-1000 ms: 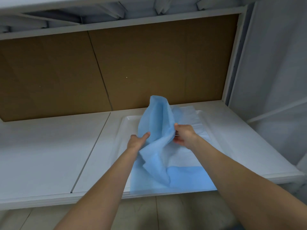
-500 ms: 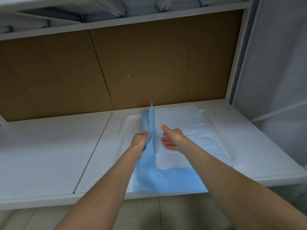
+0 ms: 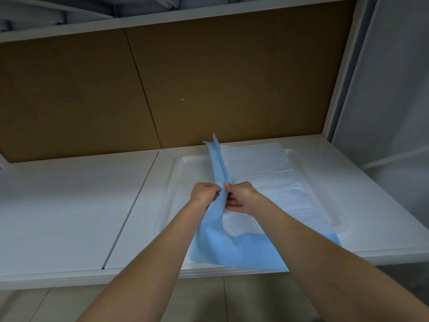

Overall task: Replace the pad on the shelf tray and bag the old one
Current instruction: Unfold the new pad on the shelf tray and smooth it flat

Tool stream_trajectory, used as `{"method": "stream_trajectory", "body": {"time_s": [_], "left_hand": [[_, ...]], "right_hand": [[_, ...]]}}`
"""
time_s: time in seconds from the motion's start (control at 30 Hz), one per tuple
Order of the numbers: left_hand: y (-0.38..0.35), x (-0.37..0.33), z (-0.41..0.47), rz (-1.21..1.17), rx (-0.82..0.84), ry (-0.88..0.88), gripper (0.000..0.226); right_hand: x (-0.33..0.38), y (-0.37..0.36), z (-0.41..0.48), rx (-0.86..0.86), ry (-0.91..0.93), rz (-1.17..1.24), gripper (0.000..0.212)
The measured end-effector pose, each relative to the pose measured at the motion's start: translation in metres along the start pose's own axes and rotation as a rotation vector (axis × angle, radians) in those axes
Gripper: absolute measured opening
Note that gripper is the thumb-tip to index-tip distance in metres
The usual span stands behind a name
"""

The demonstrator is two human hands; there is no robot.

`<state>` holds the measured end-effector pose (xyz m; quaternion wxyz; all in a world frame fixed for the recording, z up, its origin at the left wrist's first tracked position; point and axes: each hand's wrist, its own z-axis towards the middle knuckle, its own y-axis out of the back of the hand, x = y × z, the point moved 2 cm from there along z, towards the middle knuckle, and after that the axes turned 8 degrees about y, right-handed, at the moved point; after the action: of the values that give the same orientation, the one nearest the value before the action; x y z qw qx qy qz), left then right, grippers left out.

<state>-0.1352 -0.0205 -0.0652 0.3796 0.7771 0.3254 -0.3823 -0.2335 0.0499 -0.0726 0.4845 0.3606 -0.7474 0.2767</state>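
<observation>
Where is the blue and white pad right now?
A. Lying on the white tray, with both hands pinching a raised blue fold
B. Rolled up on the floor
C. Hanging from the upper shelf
A: the pad lies on the tray, and the left hand and right hand pinch its blue fold.

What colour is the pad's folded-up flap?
Light blue, its top face white; the pad shows in the head view.

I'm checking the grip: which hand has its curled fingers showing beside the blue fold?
The right hand: its fingers curl in view beside the pad's raised blue fold. The left hand shows only knuckles.
</observation>
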Motion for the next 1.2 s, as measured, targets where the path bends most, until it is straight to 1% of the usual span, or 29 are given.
{"method": "stream_trajectory", "body": {"time_s": [0.07, 0.13, 0.23, 0.3, 0.33, 0.37, 0.4, 0.43, 0.47, 0.5, 0.53, 0.57, 0.6, 0.63, 0.67, 0.7, 0.77, 0.87, 1.0, 1.1, 1.2], "left_hand": [[0.002, 0.001, 0.001, -0.045, 0.025, -0.006, 0.017], [0.002, 0.002, 0.0, -0.083, 0.047, -0.007, 0.024], [0.003, 0.003, 0.0, -0.156, 0.045, 0.027, 0.028], [0.008, 0.003, 0.006, -0.154, -0.023, 0.049, 0.024], [0.012, 0.003, 0.011, -0.147, -0.072, 0.061, 0.023], [0.018, 0.005, 0.015, -0.152, -0.104, 0.081, 0.027], [0.021, 0.005, 0.015, -0.174, -0.101, 0.106, 0.034], [0.024, 0.005, 0.015, -0.197, -0.057, 0.141, 0.041], [0.026, 0.007, 0.016, -0.199, -0.013, 0.168, 0.048], [0.026, 0.009, 0.016, -0.142, 0.018, 0.192, 0.054], [0.025, 0.011, 0.014, -0.064, 0.031, 0.188, 0.052], [0.023, 0.012, 0.012, -0.018, 0.025, 0.155, 0.043], [0.02, 0.013, 0.011, 0.014, 0.004, 0.119, 0.032], [0.018, 0.013, 0.01, 0.035, -0.044, 0.085, 0.026], [0.019, 0.011, 0.007, 0.074, -0.116, 0.047, 0.027], [0.02, 0.008, 0.004, 0.127, -0.196, 0.01, 0.029], [0.027, -0.003, -0.006, 0.23, -0.335, -0.077, 0.03], [0.045, -0.018, -0.017, 0.324, -0.467, -0.16, 0.029], [0.08, -0.017, -0.024, 0.357, -0.603, -0.173, 0.029], [0.104, 0.0, -0.026, 0.378, -0.669, -0.13, 0.031], [0.126, 0.022, -0.024, 0.364, -0.703, -0.068, 0.03]], "right_hand": [[-0.001, 0.002, 0.001, -0.031, 0.003, 0.015, 0.029], [0.0, 0.002, 0.002, -0.044, 0.014, -0.03, 0.025], [0.002, -0.001, 0.004, -0.095, 0.026, -0.079, 0.004], [0.003, 0.007, 0.011, -0.173, 0.064, -0.138, 0.016], [0.006, 0.013, 0.013, -0.206, 0.103, -0.205, 0.017], [0.01, 0.02, 0.015, -0.235, 0.134, -0.262, 0.011], [0.014, 0.029, 0.016, -0.267, 0.163, -0.29, 0.011], [0.017, 0.038, 0.016, -0.291, 0.171, -0.311, 0.018], [0.021, 0.048, 0.016, -0.305, 0.173, -0.334, 0.022], [0.026, 0.059, 0.013, -0.316, 0.179, -0.34, 0.018], [0.03, 0.07, 0.01, -0.322, 0.177, -0.339, 0.009], [0.035, 0.081, 0.006, -0.326, 0.173, -0.337, 0.009], [0.039, 0.093, 0.003, -0.328, 0.173, -0.356, 0.016], [0.044, 0.104, -0.002, -0.321, 0.175, -0.424, 0.018], [0.05, 0.116, -0.008, -0.34, 0.177, -0.517, 0.013], [0.054, 0.128, -0.016, -0.39, 0.188, -0.588, 0.015], [0.06, 0.151, -0.032, -0.482, 0.197, -0.635, 0.024], [0.056, 0.178, -0.046, -0.595, 0.201, -0.669, 0.026], [0.047, 0.196, -0.058, -0.721, 0.193, -0.616, 0.027], [0.041, 0.209, -0.064, -0.731, 0.184, -0.632, 0.022], [0.036, 0.214, -0.066, -0.726, 0.164, -0.684, 0.021]]}}
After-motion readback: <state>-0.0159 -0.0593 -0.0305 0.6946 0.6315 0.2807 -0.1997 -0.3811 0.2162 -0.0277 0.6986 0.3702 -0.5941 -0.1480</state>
